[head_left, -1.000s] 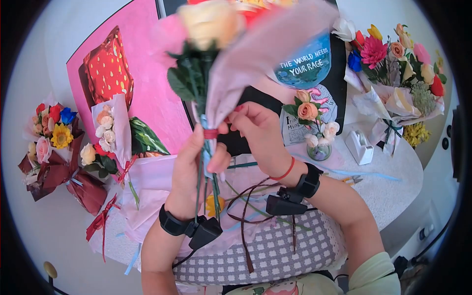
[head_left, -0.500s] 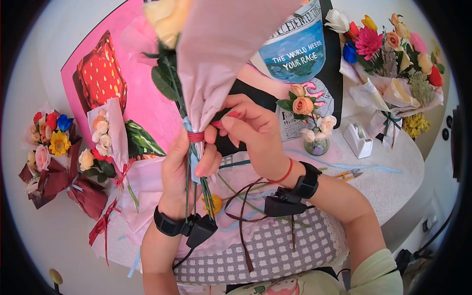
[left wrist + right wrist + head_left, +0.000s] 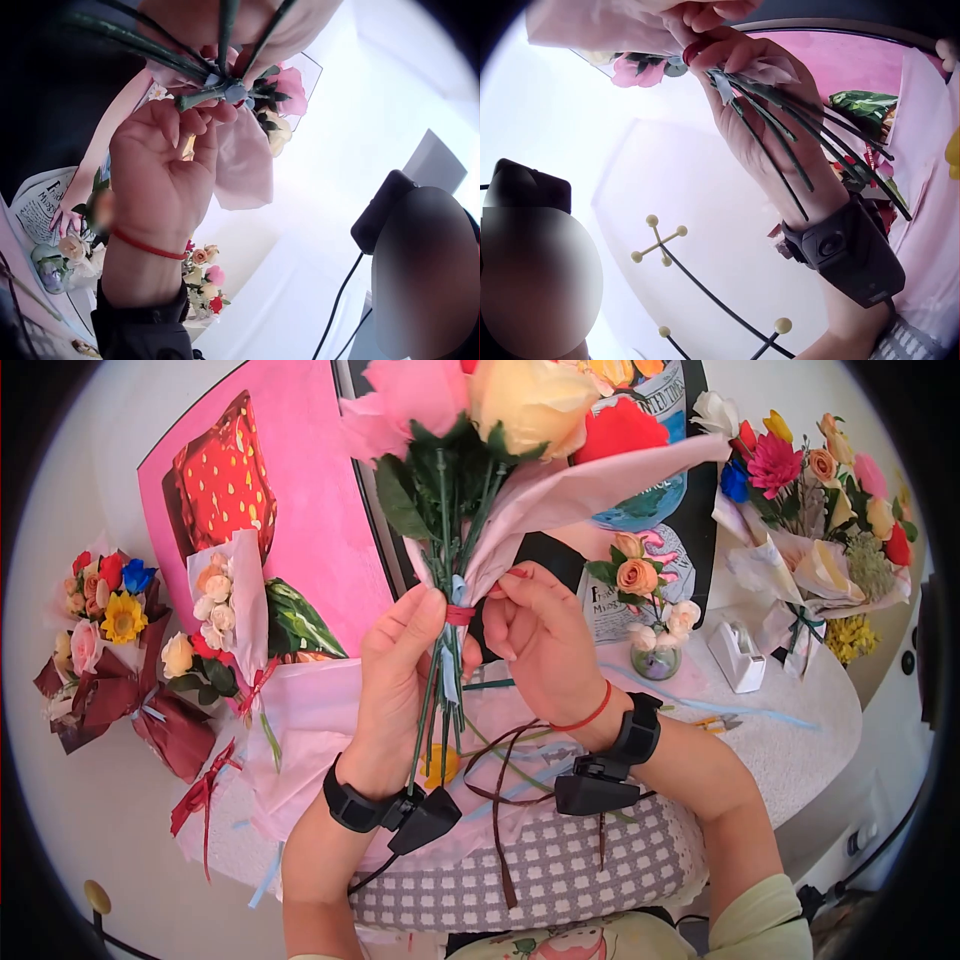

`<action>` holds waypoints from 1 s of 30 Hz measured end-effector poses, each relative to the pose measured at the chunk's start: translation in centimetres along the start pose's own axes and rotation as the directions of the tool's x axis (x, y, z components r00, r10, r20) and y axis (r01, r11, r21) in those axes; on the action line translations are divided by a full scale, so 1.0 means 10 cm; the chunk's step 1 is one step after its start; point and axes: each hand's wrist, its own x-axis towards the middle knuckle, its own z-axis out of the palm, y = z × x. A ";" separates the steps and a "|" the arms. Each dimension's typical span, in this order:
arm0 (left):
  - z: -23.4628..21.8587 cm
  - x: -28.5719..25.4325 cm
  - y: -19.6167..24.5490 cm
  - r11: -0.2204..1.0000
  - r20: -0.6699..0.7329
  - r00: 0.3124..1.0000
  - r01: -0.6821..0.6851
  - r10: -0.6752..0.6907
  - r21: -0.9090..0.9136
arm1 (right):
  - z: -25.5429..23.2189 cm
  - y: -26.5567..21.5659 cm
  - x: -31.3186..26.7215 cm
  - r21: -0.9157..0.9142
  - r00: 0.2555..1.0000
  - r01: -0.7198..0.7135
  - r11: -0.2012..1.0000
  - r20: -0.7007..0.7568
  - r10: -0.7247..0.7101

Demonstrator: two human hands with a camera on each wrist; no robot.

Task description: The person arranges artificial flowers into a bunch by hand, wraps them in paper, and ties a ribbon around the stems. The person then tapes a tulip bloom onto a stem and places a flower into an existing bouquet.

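My left hand (image 3: 395, 645) grips the stems (image 3: 440, 705) of a bouquet just at its binding, thumb across the front. Dark red ribbon (image 3: 459, 616) wraps the stems there, over a strip of light blue ribbon (image 3: 449, 675). Above are a pink rose (image 3: 405, 405), a cream rose (image 3: 530, 405) and a red flower (image 3: 618, 430), with pale pink wrapping paper (image 3: 600, 485) flaring to the right. Beside the binding, my right hand (image 3: 540, 630) has thumb and forefinger pinched together, with red showing at the fingertips; the right wrist view shows its fingers (image 3: 712, 13) close to the ribbon.
Wrapped bouquets stand at left (image 3: 120, 650) and right (image 3: 820, 530). A small vase (image 3: 655, 660) of roses and a white tape dispenser (image 3: 737, 657) are behind the right arm. Brown ribbon (image 3: 500, 810), snips (image 3: 718, 723) and pink paper (image 3: 310, 705) lie on the table.
The bouquet swung left and tilted toward me, then moved back right and lower, so its stems and flowers show again. My right hand stayed beside the binding, pulling out a red ribbon end midway.
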 end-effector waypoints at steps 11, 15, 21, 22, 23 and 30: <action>0.05 0.02 -0.05 0.993 -0.196 0.974 -0.118 0.115 -0.002 | 0.06 0.16 -0.02 -0.485 0.866 0.495 0.721 0.212 -0.453; 0.02 0.02 -0.12 0.991 -0.226 0.964 -0.132 0.137 0.035 | 0.01 0.00 -0.01 -0.778 0.823 0.536 0.327 0.396 -0.408; -0.08 -0.02 -0.21 0.995 -0.228 0.973 0.045 -0.023 0.091 | 0.00 -0.14 0.01 -0.842 0.865 0.479 0.249 0.405 -0.295; -0.06 -0.05 -0.22 0.992 -0.277 0.961 0.046 -0.011 0.121 | 0.03 -0.14 -0.03 -0.860 0.913 0.397 0.321 0.333 -0.236; -0.03 -0.07 -0.24 0.987 -0.325 0.946 0.049 0.003 0.152 | 0.02 -0.10 -0.05 -0.860 0.914 0.394 0.324 0.331 -0.234; 0.10 -0.18 -0.31 0.978 -0.398 0.895 -0.161 0.203 0.136 | 0.10 0.15 -0.18 -0.774 0.968 0.237 0.586 0.138 -0.209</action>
